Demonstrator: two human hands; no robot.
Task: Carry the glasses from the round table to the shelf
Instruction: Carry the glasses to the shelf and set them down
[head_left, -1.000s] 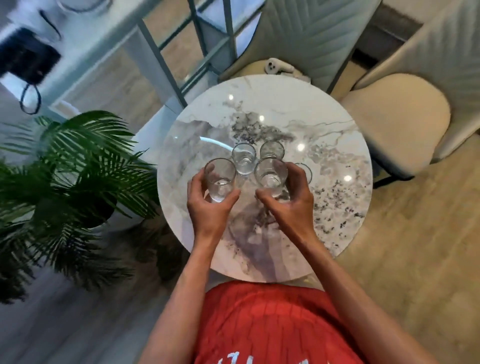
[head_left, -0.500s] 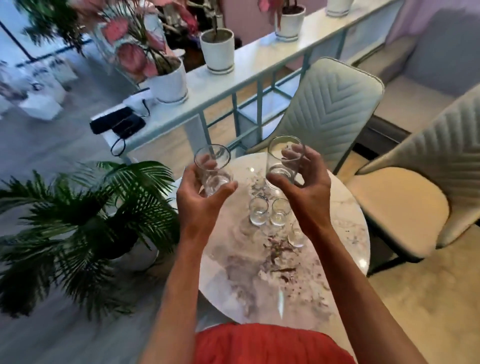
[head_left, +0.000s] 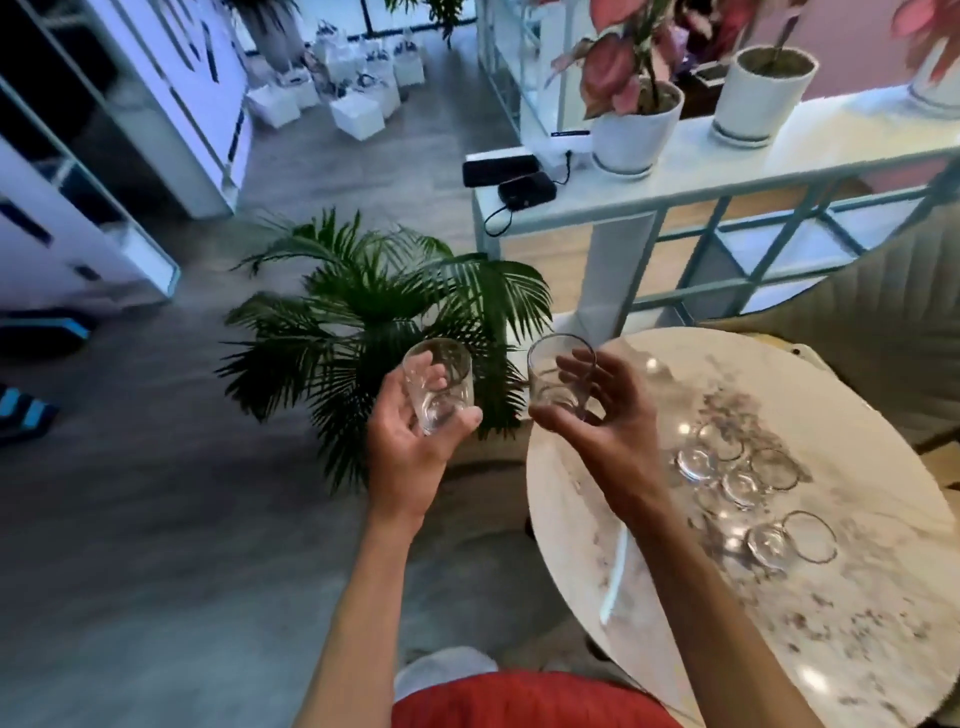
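My left hand (head_left: 410, 447) grips a clear glass (head_left: 439, 384) and holds it over the floor, left of the round marble table (head_left: 857, 639). My right hand (head_left: 608, 436) grips a second clear glass (head_left: 558, 376) above the table's left edge. Three more glasses (head_left: 748, 478) stand together on the marble top to the right of my right hand. A white shelf unit (head_left: 737, 171) with potted plants runs behind the table at upper right.
A green palm plant (head_left: 384, 306) stands on the floor just beyond my hands. Black devices with a cable (head_left: 524, 189) lie on the shelf's left end. A padded chair (head_left: 883, 312) sits behind the table. White cabinets (head_left: 104, 156) line the left side.
Both hands lifted a glass each off the table and carried them left. My view swung left, so the table now lies at the right and the floor and palm fill the middle.
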